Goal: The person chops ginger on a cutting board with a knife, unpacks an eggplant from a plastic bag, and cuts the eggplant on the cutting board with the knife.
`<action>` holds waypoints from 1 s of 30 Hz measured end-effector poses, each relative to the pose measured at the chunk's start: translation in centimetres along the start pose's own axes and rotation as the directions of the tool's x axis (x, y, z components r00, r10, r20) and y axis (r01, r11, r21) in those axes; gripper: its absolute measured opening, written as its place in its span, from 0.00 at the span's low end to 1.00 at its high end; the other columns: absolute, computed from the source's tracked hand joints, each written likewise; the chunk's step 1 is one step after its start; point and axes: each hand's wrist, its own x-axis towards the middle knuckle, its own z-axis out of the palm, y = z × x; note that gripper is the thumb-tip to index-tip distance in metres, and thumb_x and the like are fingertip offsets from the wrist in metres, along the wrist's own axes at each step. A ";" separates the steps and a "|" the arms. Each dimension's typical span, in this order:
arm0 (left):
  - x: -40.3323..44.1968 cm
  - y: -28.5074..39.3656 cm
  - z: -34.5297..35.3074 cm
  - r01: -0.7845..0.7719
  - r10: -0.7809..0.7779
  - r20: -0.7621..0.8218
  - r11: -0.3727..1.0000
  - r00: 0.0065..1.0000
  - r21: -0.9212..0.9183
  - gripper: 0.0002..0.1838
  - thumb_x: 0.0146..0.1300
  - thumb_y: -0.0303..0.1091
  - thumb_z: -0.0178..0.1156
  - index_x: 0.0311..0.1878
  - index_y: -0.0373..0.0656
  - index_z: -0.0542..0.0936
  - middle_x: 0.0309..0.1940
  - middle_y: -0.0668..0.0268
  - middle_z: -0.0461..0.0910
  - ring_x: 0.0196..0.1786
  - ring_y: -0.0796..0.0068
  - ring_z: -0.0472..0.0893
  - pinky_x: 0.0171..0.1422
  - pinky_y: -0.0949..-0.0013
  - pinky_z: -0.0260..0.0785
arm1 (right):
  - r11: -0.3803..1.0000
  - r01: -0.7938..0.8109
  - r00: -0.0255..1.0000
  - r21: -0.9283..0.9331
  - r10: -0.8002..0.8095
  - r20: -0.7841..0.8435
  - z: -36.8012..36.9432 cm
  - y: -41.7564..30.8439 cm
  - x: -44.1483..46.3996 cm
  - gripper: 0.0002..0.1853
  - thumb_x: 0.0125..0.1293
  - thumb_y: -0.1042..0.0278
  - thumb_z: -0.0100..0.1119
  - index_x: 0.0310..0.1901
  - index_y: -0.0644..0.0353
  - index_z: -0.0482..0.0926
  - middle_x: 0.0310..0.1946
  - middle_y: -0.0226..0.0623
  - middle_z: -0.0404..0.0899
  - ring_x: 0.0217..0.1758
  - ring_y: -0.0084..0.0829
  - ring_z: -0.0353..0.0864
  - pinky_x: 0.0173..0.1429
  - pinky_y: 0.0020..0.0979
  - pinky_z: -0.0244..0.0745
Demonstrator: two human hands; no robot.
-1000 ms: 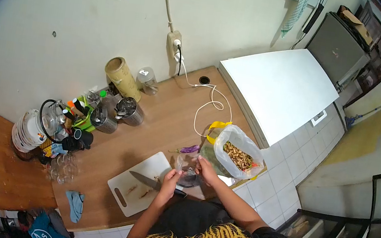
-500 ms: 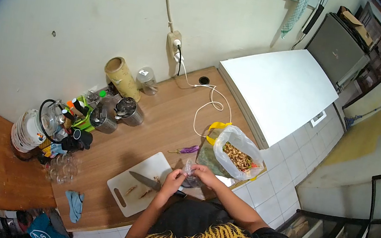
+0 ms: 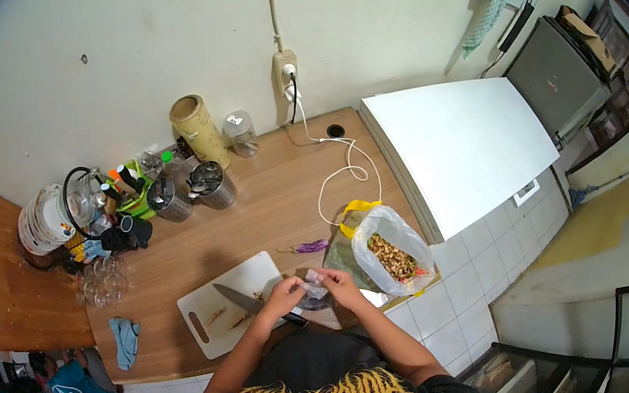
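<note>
A small clear plastic bag [image 3: 313,286] is stretched between my hands, above the table's front edge. My left hand [image 3: 285,295] is closed on its left side, near the cutting board's right edge. On its right side, the fingers of my right hand [image 3: 340,286] pinch the plastic. Something dark shows below or inside the bag; I cannot make out what. A kitchen knife [image 3: 238,297] lies across the white cutting board [image 3: 191,301], its handle toward my body. Small brown scraps [image 3: 217,315] rest on the board. Beyond my hands lies a slim purple eggplant [image 3: 312,247].
To the right stands a white plastic bag [image 3: 377,225] of chopped brown pieces. A white cable [image 3: 348,167] loops over the wooden table [image 3: 276,183]. Metal utensil holders [image 3: 215,189], a yellowish roll [image 3: 199,128] and glasses [image 3: 103,279] stand left. A blue cloth [image 3: 123,341] lies front left.
The clear plastic bag has changed shape between my fingers, its upper part now lower and more crumpled. My hands have stayed in nearly the same place. The view has shifted slightly.
</note>
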 end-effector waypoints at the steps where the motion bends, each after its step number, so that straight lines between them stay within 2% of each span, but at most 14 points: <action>1: 0.1 -0.1 0.2 -0.020 0.020 -0.005 0.989 1.000 -0.145 0.09 0.71 0.35 0.61 0.42 0.37 0.81 0.35 0.69 0.84 0.40 0.79 0.80 0.48 0.70 0.72 | 0.990 -0.037 0.994 0.133 0.051 -0.101 -0.1 0.6 0.2 0.18 0.76 0.72 0.55 0.63 0.68 0.78 0.50 0.34 0.86 0.47 0.22 0.83 0.54 0.26 0.78; 2: 0.3 -0.2 0.5 -0.041 0.040 -0.011 0.957 0.999 -0.286 0.09 0.74 0.35 0.59 0.42 0.38 0.81 0.37 0.71 0.83 0.42 0.80 0.79 0.50 0.71 0.71 | 0.962 -0.059 0.974 0.266 0.114 -0.195 -0.3 1.1 0.4 0.19 0.76 0.74 0.55 0.65 0.67 0.77 0.51 0.35 0.86 0.46 0.22 0.83 0.53 0.26 0.78; 5: -0.5 2.9 1.3 -0.070 0.033 -0.105 0.928 0.994 -0.366 0.12 0.77 0.38 0.57 0.43 0.38 0.81 0.37 0.70 0.83 0.44 0.80 0.79 0.53 0.72 0.70 | 0.936 -0.157 0.939 0.315 0.240 -0.247 0.0 0.1 0.5 0.18 0.75 0.75 0.53 0.63 0.68 0.78 0.49 0.34 0.86 0.43 0.21 0.82 0.50 0.24 0.78; 9: 0.2 2.0 1.5 -0.030 0.018 -0.035 0.925 0.999 -0.378 0.14 0.79 0.40 0.55 0.42 0.39 0.81 0.36 0.70 0.82 0.42 0.81 0.78 0.52 0.72 0.70 | 0.922 -0.168 0.934 0.348 0.262 -0.243 0.7 -0.2 0.7 0.14 0.75 0.76 0.53 0.58 0.68 0.80 0.46 0.34 0.85 0.42 0.21 0.81 0.48 0.24 0.77; 12: 0.8 0.1 1.4 -0.007 0.020 0.055 0.974 0.998 -0.227 0.17 0.80 0.42 0.51 0.41 0.39 0.80 0.34 0.70 0.81 0.40 0.80 0.77 0.49 0.71 0.70 | 0.936 -0.092 0.958 0.339 0.176 -0.225 0.8 0.5 0.8 0.11 0.74 0.74 0.55 0.53 0.67 0.81 0.43 0.32 0.84 0.42 0.21 0.80 0.50 0.24 0.76; 14: 0.6 0.7 1.4 0.036 -0.022 0.094 0.988 0.995 -0.152 0.16 0.79 0.42 0.52 0.41 0.39 0.80 0.32 0.70 0.79 0.38 0.79 0.76 0.45 0.69 0.70 | 0.963 -0.123 0.992 0.239 0.111 0.064 -0.1 2.0 1.1 0.11 0.74 0.71 0.56 0.53 0.65 0.82 0.43 0.31 0.84 0.43 0.21 0.80 0.53 0.24 0.75; 17: 0.5 0.7 1.1 -0.019 0.025 0.109 0.998 0.994 -0.052 0.15 0.77 0.41 0.54 0.42 0.38 0.80 0.33 0.68 0.81 0.38 0.76 0.77 0.45 0.67 0.71 | 0.957 -0.090 0.984 0.276 0.043 0.173 -0.5 2.7 1.2 0.14 0.76 0.66 0.56 0.57 0.64 0.82 0.45 0.31 0.85 0.45 0.21 0.80 0.56 0.23 0.74; 18: 0.5 0.7 1.2 -0.020 0.026 0.108 0.998 0.994 -0.052 0.15 0.77 0.41 0.54 0.42 0.38 0.80 0.33 0.68 0.81 0.38 0.76 0.77 0.45 0.67 0.71 | 0.957 -0.089 0.984 0.276 0.041 0.174 -0.2 2.2 1.1 0.14 0.76 0.66 0.56 0.57 0.64 0.82 0.45 0.31 0.85 0.45 0.21 0.80 0.56 0.23 0.74; 20: 0.1 0.8 1.3 -0.103 0.074 0.110 0.952 0.991 0.287 0.14 0.75 0.40 0.55 0.45 0.38 0.81 0.35 0.66 0.82 0.40 0.74 0.79 0.46 0.66 0.72 | 0.960 -0.137 0.989 0.245 0.120 0.082 0.9 0.8 0.5 0.17 0.78 0.62 0.56 0.59 0.64 0.81 0.46 0.32 0.85 0.46 0.21 0.80 0.56 0.24 0.75; 24: 0.1 0.6 1.8 -0.124 0.073 0.137 0.902 0.988 0.414 0.14 0.74 0.39 0.56 0.47 0.37 0.82 0.37 0.66 0.84 0.42 0.74 0.81 0.49 0.65 0.73 | 0.970 -0.154 0.988 0.190 0.152 0.026 1.2 1.0 0.8 0.19 0.78 0.60 0.56 0.60 0.65 0.81 0.48 0.33 0.86 0.47 0.22 0.82 0.57 0.26 0.76; 26: 0.4 0.4 1.3 0.104 -0.096 0.174 0.994 0.980 -0.038 0.13 0.73 0.39 0.57 0.46 0.37 0.83 0.38 0.68 0.84 0.42 0.76 0.81 0.50 0.68 0.73 | 0.902 -0.159 0.984 0.401 0.177 -0.008 1.2 0.4 0.5 0.18 0.79 0.60 0.55 0.58 0.66 0.82 0.46 0.34 0.86 0.47 0.23 0.83 0.57 0.28 0.77; 27: 0.6 0.0 1.0 0.107 -0.099 0.172 0.993 0.980 -0.041 0.13 0.73 0.39 0.57 0.46 0.37 0.83 0.38 0.68 0.84 0.42 0.76 0.81 0.50 0.68 0.73 | 0.902 -0.164 0.983 0.400 0.181 -0.005 1.1 0.4 0.4 0.18 0.79 0.60 0.55 0.58 0.66 0.82 0.46 0.34 0.86 0.47 0.23 0.83 0.57 0.28 0.77; 29: 0.9 -0.8 0.5 0.141 -0.089 0.182 0.944 0.979 -0.298 0.13 0.73 0.38 0.58 0.47 0.38 0.83 0.39 0.71 0.84 0.43 0.78 0.80 0.52 0.70 0.72 | 0.905 -0.145 0.989 0.401 0.125 0.077 0.7 0.2 -0.1 0.18 0.79 0.60 0.55 0.58 0.66 0.82 0.46 0.34 0.87 0.48 0.24 0.83 0.58 0.28 0.77; 30: 0.8 -0.2 0.2 0.214 -0.166 0.187 0.938 0.968 -0.272 0.12 0.73 0.38 0.58 0.48 0.40 0.83 0.40 0.71 0.84 0.44 0.80 0.79 0.54 0.72 0.71 | 0.904 -0.147 0.989 0.400 0.126 0.079 0.6 0.2 -0.3 0.18 0.79 0.60 0.55 0.58 0.66 0.82 0.46 0.34 0.87 0.48 0.24 0.83 0.58 0.28 0.77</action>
